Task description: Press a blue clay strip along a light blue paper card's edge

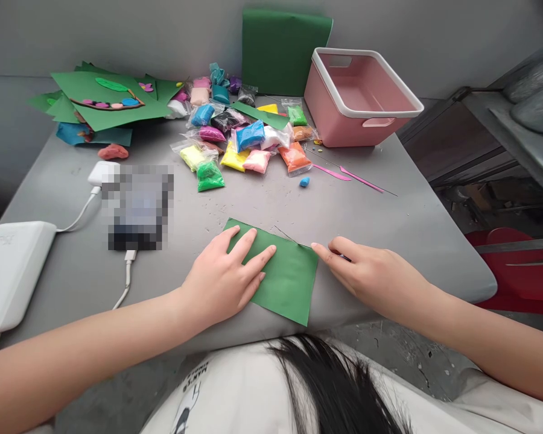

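Paper (285, 280), a green piece, lies aslant near the front edge of the worktop (416, 241) in the head view, directly before the person. The left hand (228, 274) rests palm down over its left part, fingers spread and grasping nothing, pressing it to the surface. The right hand (373, 265) is beyond the right end, fingers curled around a thin dark tool (297, 243) whose slender length reaches to the far edge; whether it is a blade, a wire or something else is too fine to tell. The step in hand looks to be careful work along that far edge, with one hand steadying and the other guiding. The next move seems to call for firm, even pressure from the left hand and a controlled line from the right, with the spread fingers clear of the point. As for looks, the paper is matt, plain and four-sided, fairly flat with faint ripples, and nothing is stuck to the part that shows; the left hand hides the rest. Well beyond it are bags of coloured clay (250, 136), a small blue lump (304, 181) and a pink box (335, 123).
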Tool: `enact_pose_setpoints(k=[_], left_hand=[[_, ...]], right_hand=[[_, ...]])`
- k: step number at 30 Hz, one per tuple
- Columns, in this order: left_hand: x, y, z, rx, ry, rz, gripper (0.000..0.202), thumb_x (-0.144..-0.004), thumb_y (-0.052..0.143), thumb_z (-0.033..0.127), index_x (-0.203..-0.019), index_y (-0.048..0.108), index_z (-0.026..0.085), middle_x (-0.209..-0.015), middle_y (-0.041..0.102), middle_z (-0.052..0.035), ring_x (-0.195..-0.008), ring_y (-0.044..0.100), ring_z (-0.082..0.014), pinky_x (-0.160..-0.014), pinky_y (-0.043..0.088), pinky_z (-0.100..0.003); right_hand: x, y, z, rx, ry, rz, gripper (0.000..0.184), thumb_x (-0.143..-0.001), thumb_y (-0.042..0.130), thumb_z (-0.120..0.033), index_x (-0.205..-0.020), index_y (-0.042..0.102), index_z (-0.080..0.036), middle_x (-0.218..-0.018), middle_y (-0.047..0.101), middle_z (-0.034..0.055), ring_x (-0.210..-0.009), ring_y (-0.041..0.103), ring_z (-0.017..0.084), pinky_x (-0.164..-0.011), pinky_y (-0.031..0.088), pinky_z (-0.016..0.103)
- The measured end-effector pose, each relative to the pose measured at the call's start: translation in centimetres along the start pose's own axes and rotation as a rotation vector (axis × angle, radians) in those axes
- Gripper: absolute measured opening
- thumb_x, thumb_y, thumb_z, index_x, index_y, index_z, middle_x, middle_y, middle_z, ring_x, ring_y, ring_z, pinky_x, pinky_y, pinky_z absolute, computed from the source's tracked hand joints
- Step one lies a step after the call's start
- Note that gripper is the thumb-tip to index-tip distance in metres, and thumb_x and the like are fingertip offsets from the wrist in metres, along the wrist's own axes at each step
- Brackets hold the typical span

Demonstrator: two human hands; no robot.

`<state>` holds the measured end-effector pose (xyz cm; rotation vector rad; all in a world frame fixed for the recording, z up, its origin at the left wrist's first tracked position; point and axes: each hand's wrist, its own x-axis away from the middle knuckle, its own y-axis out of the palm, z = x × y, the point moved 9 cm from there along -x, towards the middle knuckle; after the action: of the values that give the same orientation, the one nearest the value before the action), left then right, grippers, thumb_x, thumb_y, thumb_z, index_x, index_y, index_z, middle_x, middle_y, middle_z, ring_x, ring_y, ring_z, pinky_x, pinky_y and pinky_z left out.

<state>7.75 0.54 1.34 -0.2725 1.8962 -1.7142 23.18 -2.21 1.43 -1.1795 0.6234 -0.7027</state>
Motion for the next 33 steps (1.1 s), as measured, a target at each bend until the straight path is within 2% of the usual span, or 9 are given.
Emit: enact_pose_setpoints(k=[7,11,14,17,19,21,24,28,33], left_hand=[[0.0,-0.2,0.2,-0.034,0.02,0.0,0.041,-0.098,0.047,0.028,-0.133,0.067,0.017,-0.127,0.063,-0.0246,-0.112,0.063,-0.036,-0.096,0.054,-0.055],[0.2,0.1,-0.1,0.001,0.017,-0.058,0.042,-0.099,0.047,0.027,-0.136,0.065,0.018,-0.132,0.061,-0.0234,-0.122,0.058,-0.0384,-0.101,0.051,-0.056],[0.6,0.2,-0.4,0.023,0.016,-0.101,0.042,-0.097,0.049,0.025,-0.137,0.063,0.019,-0.138,0.059,-0.0218,-0.127,0.055,-0.0412,-0.101,0.05,-0.059],[0.9,0.0,-0.4,0.024,0.035,-0.096,0.044,-0.092,0.051,0.014,-0.134,0.064,0.018,-0.139,0.06,-0.0181,-0.129,0.053,-0.0403,-0.103,0.049,-0.059],[0.9,-0.2,-0.1,0.033,0.063,-0.096,0.045,-0.089,0.05,0.007,-0.13,0.066,0.016,-0.138,0.062,-0.0158,-0.13,0.054,-0.0378,-0.104,0.05,-0.056],[0.9,-0.4,0.2,0.061,0.082,-0.102,0.041,-0.09,0.049,0.007,-0.125,0.068,0.015,-0.136,0.064,-0.0149,-0.129,0.056,-0.036,-0.103,0.052,-0.053],[0.7,-0.6,0.3,0.109,0.054,-0.09,0.033,-0.097,0.051,0.023,-0.124,0.069,0.014,-0.134,0.065,-0.0165,-0.127,0.057,-0.0371,-0.101,0.053,-0.054],[0.7,0.0,0.4,0.116,0.012,-0.104,0.051,-0.096,0.054,0.048,-0.129,0.066,0.01,-0.138,0.062,-0.0205,-0.128,0.055,-0.0436,-0.099,0.052,-0.06],[0.9,0.5,0.4,0.124,0.013,-0.106,0.053,-0.098,0.05,0.049,-0.132,0.064,0.011,-0.143,0.059,-0.019,-0.131,0.052,-0.0448,-0.1,0.051,-0.061]], right_hand=[[1.4,0.6,1.5,-0.131,0.079,0.0,0.036,-0.096,0.043,-0.009,-0.123,0.065,-0.018,-0.088,0.064,0.0032,-0.053,0.049,0.008,-0.047,0.031,0.024],[1.6,0.7,4.7,-0.292,0.198,0.098,0.035,-0.099,0.043,-0.014,-0.121,0.068,-0.02,-0.089,0.067,0.0035,-0.059,0.056,0.009,-0.054,0.04,0.023],[1.2,1.9,7.2,-0.4,0.269,0.122,0.034,-0.1,0.043,-0.017,-0.122,0.068,-0.018,-0.085,0.066,0.0044,-0.067,0.06,0.013,-0.061,0.046,0.025],[0.4,3.0,9.1,-0.394,0.317,0.145,0.033,-0.1,0.044,-0.02,-0.118,0.071,-0.017,-0.088,0.067,0.0079,-0.079,0.063,0.018,-0.069,0.05,0.03],[-0.2,2.9,9.6,-0.344,0.336,0.194,0.03,-0.099,0.046,-0.023,-0.113,0.073,-0.017,-0.097,0.067,0.0116,-0.087,0.063,0.022,-0.075,0.052,0.035],[-1.2,2.2,9.0,-0.354,0.305,0.252,0.028,-0.098,0.049,-0.025,-0.109,0.074,-0.016,-0.103,0.067,0.0134,-0.091,0.063,0.023,-0.079,0.053,0.036],[-3.1,1.5,6.3,-0.492,0.157,0.238,0.024,-0.097,0.054,-0.027,-0.107,0.073,-0.016,-0.101,0.069,0.0116,-0.089,0.065,0.019,-0.081,0.054,0.033],[-5.3,1.3,2.6,-0.471,-0.034,0.136,0.026,-0.099,0.05,-0.023,-0.096,0.074,-0.015,-0.094,0.07,0.0111,-0.082,0.064,0.018,-0.076,0.052,0.032],[-8.1,2.4,1.5,-0.336,-0.103,0.012,0.032,-0.099,0.043,-0.016,-0.084,0.071,-0.012,-0.085,0.067,0.0113,-0.075,0.058,0.018,-0.07,0.046,0.03]])
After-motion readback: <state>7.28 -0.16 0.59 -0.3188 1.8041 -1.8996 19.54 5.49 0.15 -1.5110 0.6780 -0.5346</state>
